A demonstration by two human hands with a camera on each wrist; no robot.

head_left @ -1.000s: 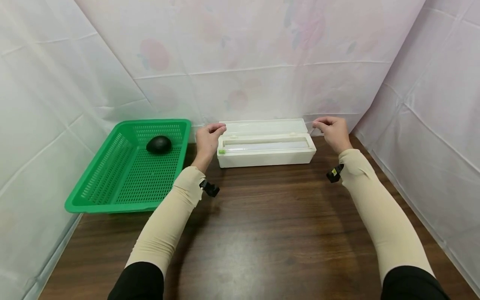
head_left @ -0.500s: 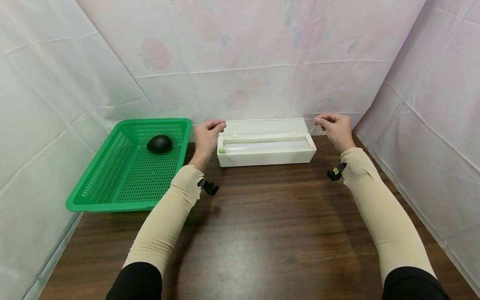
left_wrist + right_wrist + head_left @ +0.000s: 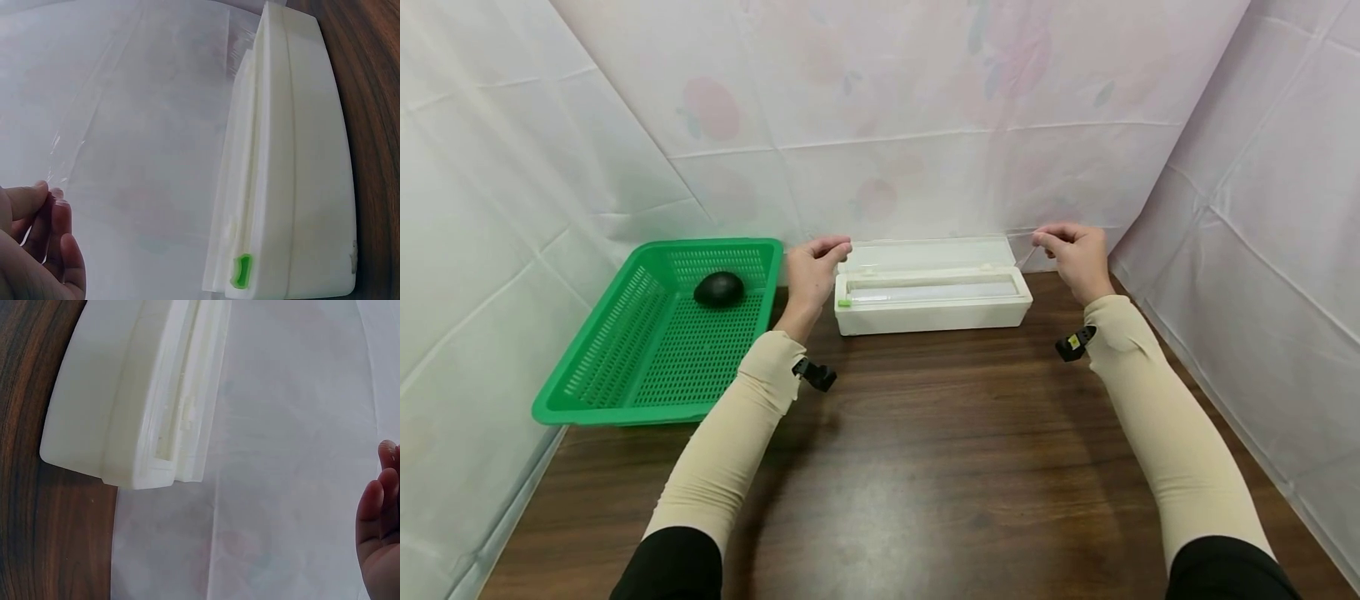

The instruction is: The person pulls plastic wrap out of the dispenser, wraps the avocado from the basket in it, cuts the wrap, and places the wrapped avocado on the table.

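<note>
A long white cling film dispenser (image 3: 934, 317) stands on the table with its lid (image 3: 928, 252) raised at the back. A small green slider (image 3: 241, 271) sits at its left end. Clear cling film (image 3: 134, 119) spreads up from the dispenser, seen best in the left wrist view. My left hand (image 3: 809, 279) pinches one edge of the film between thumb and fingers, above the dispenser's left end. Beyond the right end, my right hand (image 3: 1081, 260) pinches the film's other corner, and a thin gathered strand slants down from it. In the right wrist view, only part of that hand (image 3: 382, 531) shows.
To the left, a green plastic basket (image 3: 617, 415) holds a smooth black oval object (image 3: 718, 289). White cloth (image 3: 887, 100) with a faint print hangs right behind the dispenser, and more cloth bounds both sides. Dark wooden table (image 3: 917, 450) lies in front.
Both hands have risen slightly. The right hand has also shifted a little rightward, and the film strand under it has grown longer. The dispenser and basket stay put.
</note>
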